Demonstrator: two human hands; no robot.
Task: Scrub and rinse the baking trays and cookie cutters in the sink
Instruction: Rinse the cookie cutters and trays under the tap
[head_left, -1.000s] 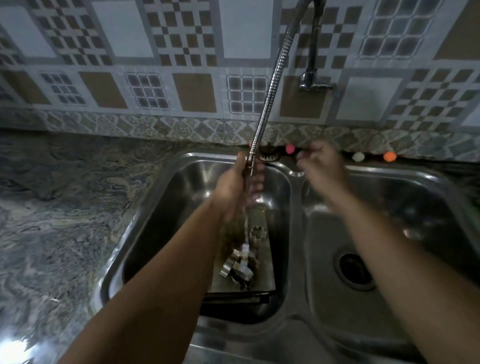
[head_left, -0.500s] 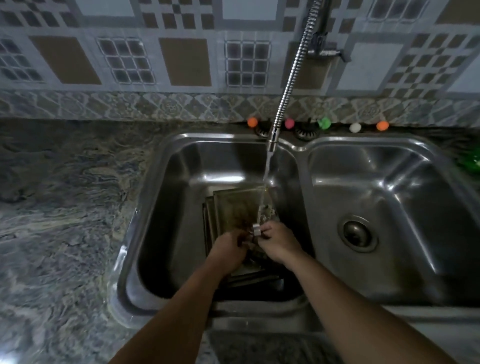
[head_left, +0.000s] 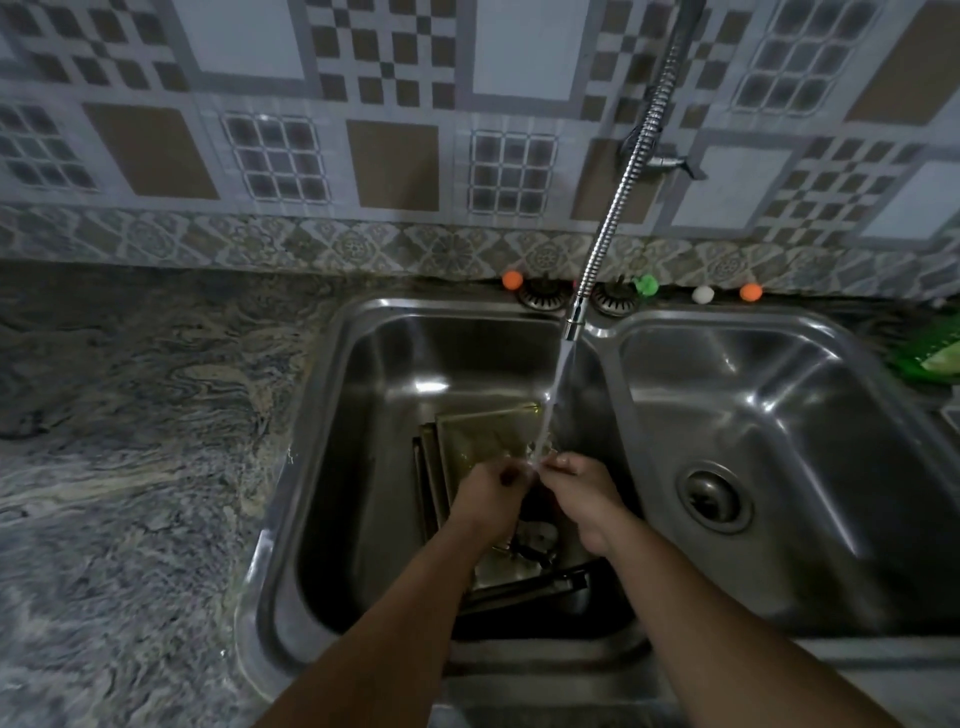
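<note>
Both forearms reach into the steel sink; the left hand and the right hand meet with curled fingers under the thin water stream, above the dull metal baking trays; what the fingers hold, I cannot tell.

Baking trays lie in left sink basin.

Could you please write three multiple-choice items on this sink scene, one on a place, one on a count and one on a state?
1. Where do the baking trays lie?
A. In the left basin
B. In the right basin
C. On the counter

2. How many orange balls sit behind the sink?
A. One
B. Two
C. Four

3. What is the tap doing?
A. Shut off
B. Running into the right basin
C. Running onto the hands

Key: 1 A, the trays lean inside the left basin; 2 B, one orange ball sits left of the hose and another right; 3 C, the stream lands where the left hand and right hand meet.
</note>
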